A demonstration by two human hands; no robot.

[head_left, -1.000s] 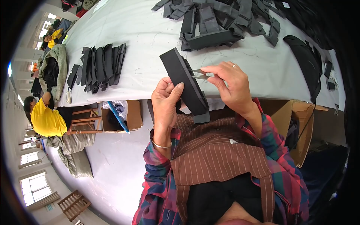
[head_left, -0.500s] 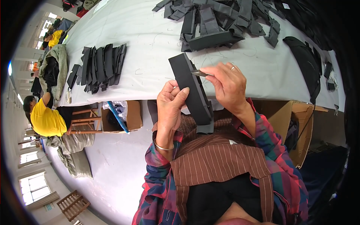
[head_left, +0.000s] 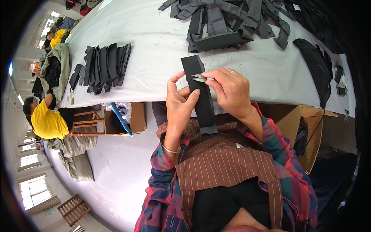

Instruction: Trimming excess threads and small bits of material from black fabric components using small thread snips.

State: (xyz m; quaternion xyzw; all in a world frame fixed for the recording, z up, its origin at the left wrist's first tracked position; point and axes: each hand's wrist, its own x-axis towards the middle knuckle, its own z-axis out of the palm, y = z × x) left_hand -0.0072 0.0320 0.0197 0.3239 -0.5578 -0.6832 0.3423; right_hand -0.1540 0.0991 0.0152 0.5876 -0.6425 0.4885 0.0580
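Observation:
A long black fabric strip point(head_left: 203, 106) hangs upright at the table's near edge, its lower end by my apron. My left hand point(head_left: 181, 102) grips its left side, thumb across the face and index finger raised. In my right hand point(head_left: 232, 91) is a small pair of metal thread snips point(head_left: 198, 78), pinched between thumb and fingers. The blades are parted and lie over the strip's upper part. Whether a thread is between them is too small to tell.
On the white-covered table point(head_left: 154, 65) lie a neat row of black strips point(head_left: 106, 67) at left and a loose heap of them point(head_left: 228, 23) at the back. Curved black pieces point(head_left: 315, 69) are at right. Cardboard boxes point(head_left: 138, 118) stand below; a person in yellow point(head_left: 48, 120) sits at left.
The strip has turned so its flat face shows and stands more upright. The snips' blades now show parted, and my left index finger has lifted off the strip.

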